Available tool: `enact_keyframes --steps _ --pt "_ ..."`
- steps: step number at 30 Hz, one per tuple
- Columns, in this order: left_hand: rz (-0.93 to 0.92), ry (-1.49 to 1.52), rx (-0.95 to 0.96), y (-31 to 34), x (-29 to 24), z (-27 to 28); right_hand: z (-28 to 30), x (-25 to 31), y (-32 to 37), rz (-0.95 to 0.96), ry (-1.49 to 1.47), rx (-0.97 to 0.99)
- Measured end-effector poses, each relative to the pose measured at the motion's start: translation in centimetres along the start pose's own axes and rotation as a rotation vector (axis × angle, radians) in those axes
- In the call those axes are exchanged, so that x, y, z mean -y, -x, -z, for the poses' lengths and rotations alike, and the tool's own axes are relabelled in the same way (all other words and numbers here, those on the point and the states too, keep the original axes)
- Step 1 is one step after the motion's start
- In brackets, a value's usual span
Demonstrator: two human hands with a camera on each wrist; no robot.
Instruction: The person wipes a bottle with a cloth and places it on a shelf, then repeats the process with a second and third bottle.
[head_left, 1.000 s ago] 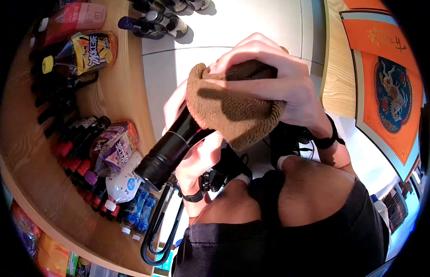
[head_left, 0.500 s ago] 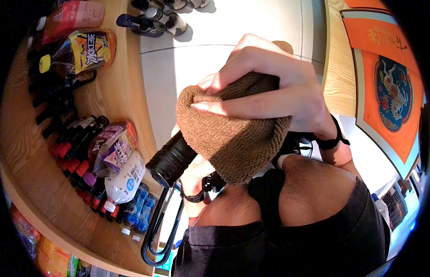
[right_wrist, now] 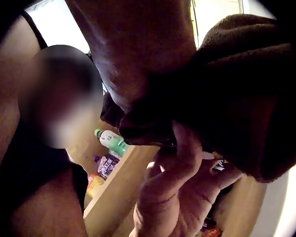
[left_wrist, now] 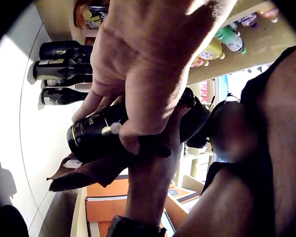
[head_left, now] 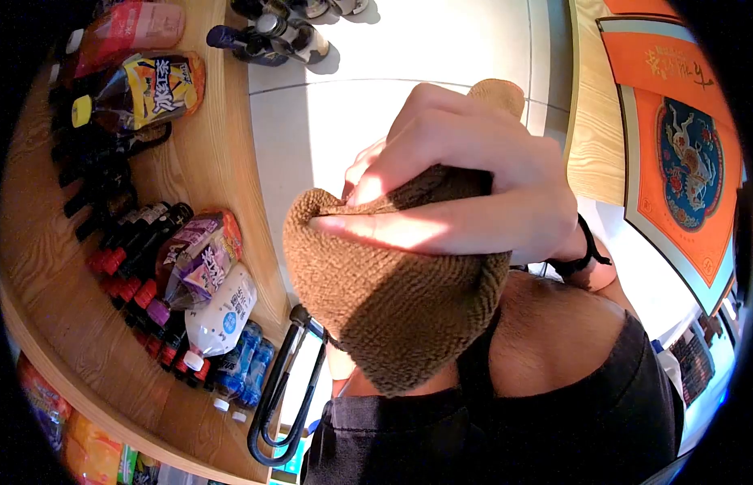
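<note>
In the head view my right hand (head_left: 486,182) grips a brown towel (head_left: 393,299), thumb on top, fingers pressing into its folds. The towel hides the bottle and most of my left hand there. From the left wrist view, my left hand (left_wrist: 143,64) is curled round a dark wine bottle (left_wrist: 93,133) with gold bands and small pale print. A flap of the towel (left_wrist: 79,175) lies along the bottle's side. In the right wrist view the towel (right_wrist: 246,98) hangs dark over the bottle, with my left hand (right_wrist: 172,192) just beneath it.
Several dark bottles (head_left: 291,40) stand on the pale tiled floor (head_left: 376,48). On the left is a wooden shelf (head_left: 215,162) with drink bottles (head_left: 162,89). A bent black tube (head_left: 267,412) rises near my left knee. Orange packaging (head_left: 684,186) stands at right.
My right hand and the towel have moved down and left, over the bottle's lower end. The bottle, visible earlier in the head view, is now covered there, and my left hand is mostly hidden.
</note>
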State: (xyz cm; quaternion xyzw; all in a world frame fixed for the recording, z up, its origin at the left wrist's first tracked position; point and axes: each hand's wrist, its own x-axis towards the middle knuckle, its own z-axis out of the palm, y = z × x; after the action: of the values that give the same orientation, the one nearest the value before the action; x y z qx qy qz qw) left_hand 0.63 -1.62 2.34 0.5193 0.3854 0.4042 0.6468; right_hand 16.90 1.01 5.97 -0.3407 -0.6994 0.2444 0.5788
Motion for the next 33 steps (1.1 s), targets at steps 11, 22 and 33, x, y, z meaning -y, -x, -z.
enact_keyframes --steps 11,22,33 --pt "-0.006 0.02 0.007 0.4 0.0 0.2 0.7 -1.1 0.7 0.062 -0.024 0.078" --pt "-0.015 0.041 0.02 0.9 0.5 1.4 2.4 -1.1 1.3 -0.079 0.08 0.215" --pt "-0.204 -0.31 -0.155 1.1 -0.1 1.0 3.3 -0.7 1.6 -0.26 0.201 0.31"
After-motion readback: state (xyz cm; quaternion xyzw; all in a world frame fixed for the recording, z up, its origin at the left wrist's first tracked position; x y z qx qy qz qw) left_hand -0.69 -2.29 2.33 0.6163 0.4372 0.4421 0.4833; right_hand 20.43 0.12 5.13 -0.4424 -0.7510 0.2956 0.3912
